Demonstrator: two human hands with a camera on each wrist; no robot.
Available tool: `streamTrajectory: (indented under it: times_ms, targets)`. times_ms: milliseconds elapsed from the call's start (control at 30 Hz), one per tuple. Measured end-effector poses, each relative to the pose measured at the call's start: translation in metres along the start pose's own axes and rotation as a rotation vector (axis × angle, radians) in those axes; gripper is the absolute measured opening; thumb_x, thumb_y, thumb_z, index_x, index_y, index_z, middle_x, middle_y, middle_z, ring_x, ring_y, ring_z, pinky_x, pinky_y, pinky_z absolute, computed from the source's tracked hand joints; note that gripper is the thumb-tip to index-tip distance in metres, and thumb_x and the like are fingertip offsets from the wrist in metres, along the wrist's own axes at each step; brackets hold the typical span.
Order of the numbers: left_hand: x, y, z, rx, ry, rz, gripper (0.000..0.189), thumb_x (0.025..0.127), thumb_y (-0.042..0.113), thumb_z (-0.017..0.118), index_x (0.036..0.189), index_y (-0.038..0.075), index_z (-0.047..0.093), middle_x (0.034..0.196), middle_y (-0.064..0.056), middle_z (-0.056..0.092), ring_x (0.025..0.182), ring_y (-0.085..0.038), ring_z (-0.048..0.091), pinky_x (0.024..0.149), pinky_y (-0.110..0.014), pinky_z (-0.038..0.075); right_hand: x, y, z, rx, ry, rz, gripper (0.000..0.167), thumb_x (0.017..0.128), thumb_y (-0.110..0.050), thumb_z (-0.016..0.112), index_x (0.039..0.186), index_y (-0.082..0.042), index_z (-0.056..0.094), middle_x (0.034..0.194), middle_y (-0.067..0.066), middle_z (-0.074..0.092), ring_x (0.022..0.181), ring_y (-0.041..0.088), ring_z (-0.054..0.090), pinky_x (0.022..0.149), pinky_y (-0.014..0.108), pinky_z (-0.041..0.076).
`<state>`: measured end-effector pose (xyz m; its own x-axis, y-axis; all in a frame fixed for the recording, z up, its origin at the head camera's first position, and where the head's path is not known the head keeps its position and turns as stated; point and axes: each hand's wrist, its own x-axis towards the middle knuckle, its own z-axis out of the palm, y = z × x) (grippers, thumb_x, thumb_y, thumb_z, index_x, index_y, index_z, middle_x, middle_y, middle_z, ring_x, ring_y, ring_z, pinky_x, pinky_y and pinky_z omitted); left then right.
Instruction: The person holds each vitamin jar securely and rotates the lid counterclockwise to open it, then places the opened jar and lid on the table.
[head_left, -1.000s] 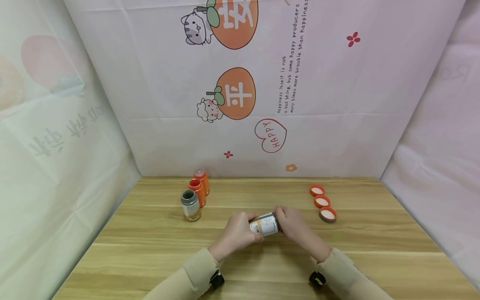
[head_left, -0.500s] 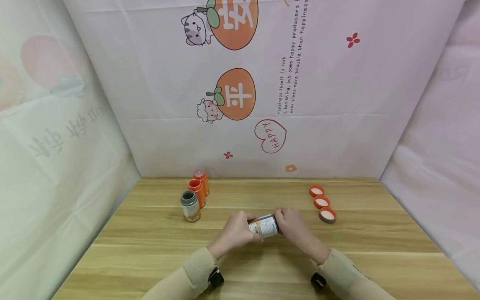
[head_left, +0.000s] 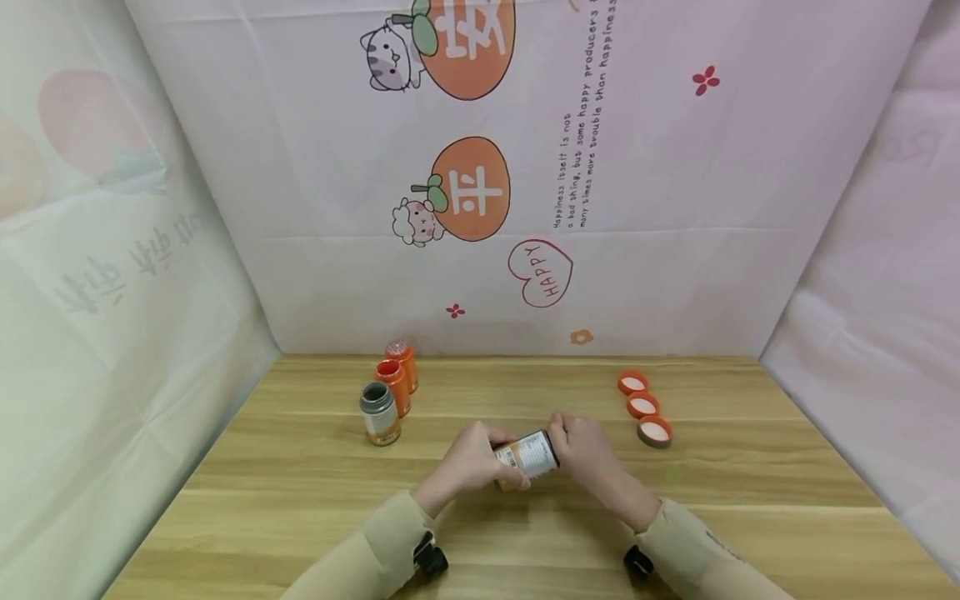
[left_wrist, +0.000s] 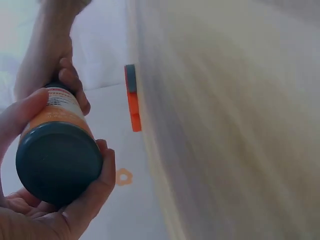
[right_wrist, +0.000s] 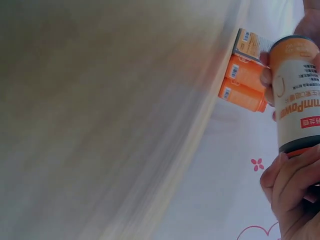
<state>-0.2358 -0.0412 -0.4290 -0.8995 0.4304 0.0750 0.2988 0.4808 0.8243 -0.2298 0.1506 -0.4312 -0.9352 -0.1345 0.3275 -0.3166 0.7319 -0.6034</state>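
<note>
Over the middle of the table, a grey pill bottle [head_left: 532, 455] with a white and orange label is held tilted between both hands. My left hand [head_left: 474, 460] grips its body near the base; the dark bottle base [left_wrist: 59, 165] faces the left wrist camera. My right hand [head_left: 588, 457] has its fingers curled round the bottle's cap end. Most of the cap is hidden by those fingers, though an orange-red band [right_wrist: 303, 150] shows beside them in the right wrist view.
Back left, an open grey bottle [head_left: 380, 414] stands in a row with two orange bottles [head_left: 401, 392]; the nearer orange one is open. On the right lie two orange caps [head_left: 643, 406] and a grey-and-orange cap [head_left: 655, 432], insides up. A printed white cloth [head_left: 637, 275] rises behind the table.
The bottle has tilted a little more, its left-hand end dropping slightly. My right hand stays at the cap end, and both hands keep hold. The standing bottles and loose caps have not moved.
</note>
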Motion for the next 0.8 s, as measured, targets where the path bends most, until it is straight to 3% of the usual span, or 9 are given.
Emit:
streamTrajectory:
  times_ms: [133, 300, 567, 800]
  targets:
    - [0.000, 0.002, -0.004, 0.000, 0.002, -0.015, 0.053, 0.052, 0.023, 0.088, 0.100, 0.007, 0.073, 0.082, 0.001, 0.070, 0.072, -0.010, 0.059, 0.065, -0.027, 0.048, 0.000, 0.000, -0.001, -0.025, 0.009, -0.064, 0.031, 0.097, -0.012, 0.040, 0.067, -0.011, 0.049, 0.052, -0.005, 0.043, 0.041, 0.004, 0.037, 0.035, 0.018, 0.031]
    - [0.004, 0.001, -0.009, -0.035, -0.024, -0.049, 0.061, 0.053, 0.024, 0.088, 0.108, 0.004, 0.071, 0.088, -0.001, 0.071, 0.076, -0.012, 0.060, 0.068, -0.029, 0.049, 0.001, 0.000, -0.003, -0.026, -0.001, -0.065, 0.027, 0.098, -0.014, 0.041, 0.076, -0.011, 0.056, 0.054, -0.004, 0.048, 0.040, 0.005, 0.039, 0.035, 0.019, 0.032]
    - [0.007, -0.004, -0.012, -0.088, -0.065, -0.068, 0.057, 0.055, 0.023, 0.087, 0.107, 0.006, 0.071, 0.087, 0.001, 0.071, 0.077, -0.012, 0.061, 0.069, -0.029, 0.049, 0.001, 0.002, -0.003, -0.056, -0.013, -0.098, 0.024, 0.099, -0.017, 0.042, 0.083, -0.012, 0.059, 0.055, -0.006, 0.048, 0.042, 0.004, 0.040, 0.038, 0.020, 0.034]
    - [0.008, -0.005, -0.010, -0.099, -0.067, -0.057, 0.052, 0.055, 0.021, 0.085, 0.104, 0.007, 0.072, 0.086, 0.001, 0.069, 0.077, -0.013, 0.060, 0.069, -0.029, 0.048, 0.001, 0.004, -0.006, 0.012, -0.063, -0.046, 0.025, 0.102, -0.025, 0.039, 0.090, -0.015, 0.058, 0.063, -0.003, 0.053, 0.050, 0.007, 0.046, 0.043, 0.022, 0.040]
